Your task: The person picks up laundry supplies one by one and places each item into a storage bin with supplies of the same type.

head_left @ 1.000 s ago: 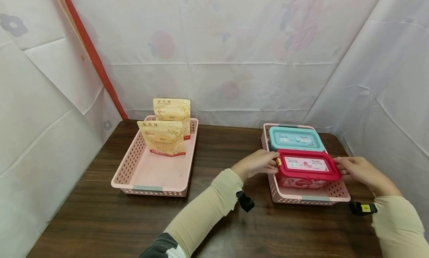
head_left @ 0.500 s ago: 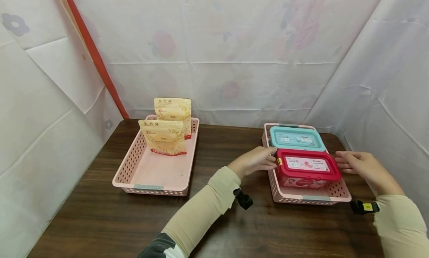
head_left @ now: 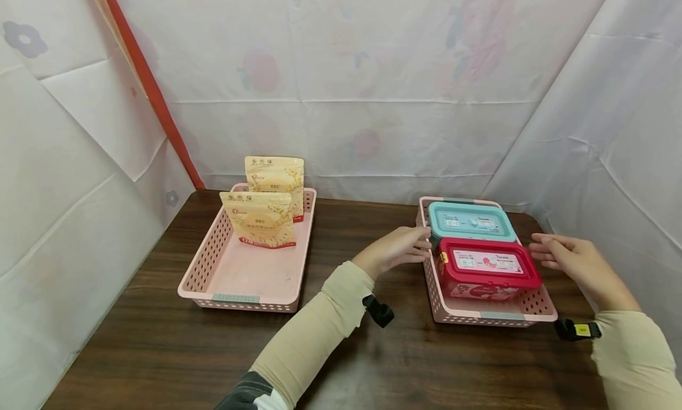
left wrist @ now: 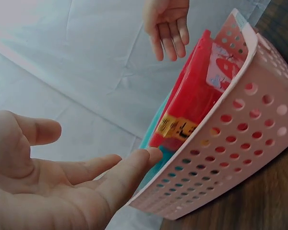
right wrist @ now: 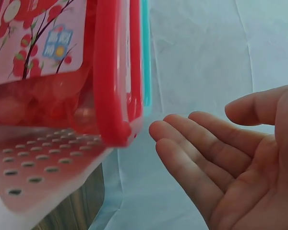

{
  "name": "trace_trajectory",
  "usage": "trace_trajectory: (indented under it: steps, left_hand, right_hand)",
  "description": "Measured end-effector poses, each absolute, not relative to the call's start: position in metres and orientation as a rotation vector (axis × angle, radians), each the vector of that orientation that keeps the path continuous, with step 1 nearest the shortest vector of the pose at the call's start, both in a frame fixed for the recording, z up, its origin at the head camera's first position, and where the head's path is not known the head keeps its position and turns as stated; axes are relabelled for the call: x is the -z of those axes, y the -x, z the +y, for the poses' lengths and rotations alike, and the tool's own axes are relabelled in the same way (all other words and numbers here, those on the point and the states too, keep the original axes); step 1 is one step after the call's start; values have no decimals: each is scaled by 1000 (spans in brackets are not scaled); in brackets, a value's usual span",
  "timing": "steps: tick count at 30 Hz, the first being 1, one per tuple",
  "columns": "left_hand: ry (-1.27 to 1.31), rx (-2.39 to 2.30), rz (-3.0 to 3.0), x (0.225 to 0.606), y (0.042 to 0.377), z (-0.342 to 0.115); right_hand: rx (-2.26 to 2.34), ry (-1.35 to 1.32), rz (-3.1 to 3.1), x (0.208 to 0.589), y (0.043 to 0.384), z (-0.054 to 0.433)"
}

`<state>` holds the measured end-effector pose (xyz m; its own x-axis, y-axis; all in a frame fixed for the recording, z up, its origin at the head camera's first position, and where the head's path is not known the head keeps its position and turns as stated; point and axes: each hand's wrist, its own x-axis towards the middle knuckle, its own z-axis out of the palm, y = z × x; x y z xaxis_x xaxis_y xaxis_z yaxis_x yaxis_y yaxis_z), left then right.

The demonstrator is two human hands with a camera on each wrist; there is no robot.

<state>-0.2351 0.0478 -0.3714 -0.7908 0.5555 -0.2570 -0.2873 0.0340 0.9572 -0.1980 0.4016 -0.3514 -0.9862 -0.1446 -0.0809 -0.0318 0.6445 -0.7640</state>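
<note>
A red lidded box [head_left: 487,268] with a pink label sits in the right-hand pink basket [head_left: 501,316], in front of a teal lidded box [head_left: 471,220]. My left hand [head_left: 395,250] hovers at the basket's left rim, fingers extended and holding nothing. In the left wrist view its fingertips [left wrist: 153,155] are close by the basket's wall near the red box's yellow sticker. On the other side, my right hand [head_left: 572,265] is held with loose, straightened fingers. The right wrist view shows a gap between those fingers [right wrist: 192,177] and the red box's lid edge.
A second pink basket [head_left: 256,280] stands to the left on the dark wooden table [head_left: 415,374]. Two yellow pouches, one front [head_left: 261,220] and one behind [head_left: 277,170], stand upright in it. White patterned sheets [head_left: 330,61] enclose the back and sides.
Both hands have let go of the red box's ends. The left hand has drawn back to the left and slightly up; the right has moved slightly away. The box stays in the basket.
</note>
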Motion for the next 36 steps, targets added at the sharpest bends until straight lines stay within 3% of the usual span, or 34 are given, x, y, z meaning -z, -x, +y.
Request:
trace_trajectory:
  steps: [36]
  left_hand:
    - [-129,-1971,1844,365,259,-45]
  right_hand:
    - [1341,393,2575,348,232,293]
